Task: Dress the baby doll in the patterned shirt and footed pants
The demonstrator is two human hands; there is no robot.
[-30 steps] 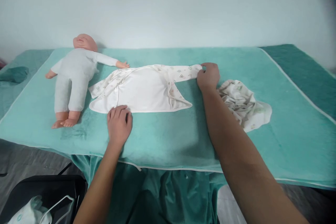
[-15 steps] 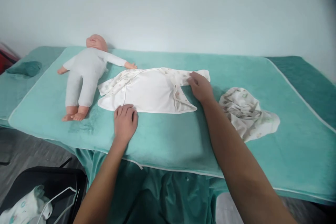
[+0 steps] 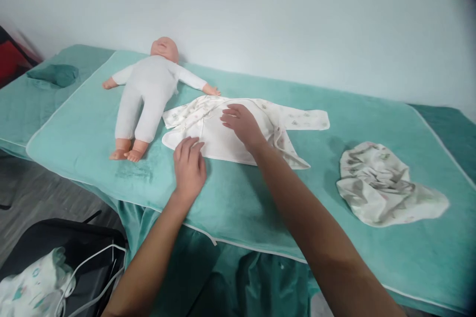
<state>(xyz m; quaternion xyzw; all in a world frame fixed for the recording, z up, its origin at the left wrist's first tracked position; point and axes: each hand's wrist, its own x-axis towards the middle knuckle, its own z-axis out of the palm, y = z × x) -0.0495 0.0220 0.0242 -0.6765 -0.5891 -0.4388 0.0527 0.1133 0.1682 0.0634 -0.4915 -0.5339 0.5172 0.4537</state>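
A white baby shirt (image 3: 223, 139) with a small print lies spread open on the green bed cover, its right sleeve stretched out flat. My left hand (image 3: 190, 163) rests at the shirt's lower left edge, fingers extended and apart. Over the middle of the shirt is my right hand (image 3: 241, 125), its fingers loosely spread and holding nothing; whether it touches the cloth I cannot tell. Left of the shirt a baby doll (image 3: 148, 89) in a white suit lies on its back, one hand close to the shirt's collar.
A crumpled printed cloth (image 3: 386, 183) lies on the right of the green cover (image 3: 256, 208). At lower left, a black chair (image 3: 85, 237) holds a printed cloth (image 3: 37, 282) and a white hanger (image 3: 92, 257). A wall (image 3: 260, 20) runs along the back.
My right hand has left the right sleeve and moved left over the shirt's middle. The sleeve now lies straighter. My left hand stays at the lower edge. The view has shifted left.
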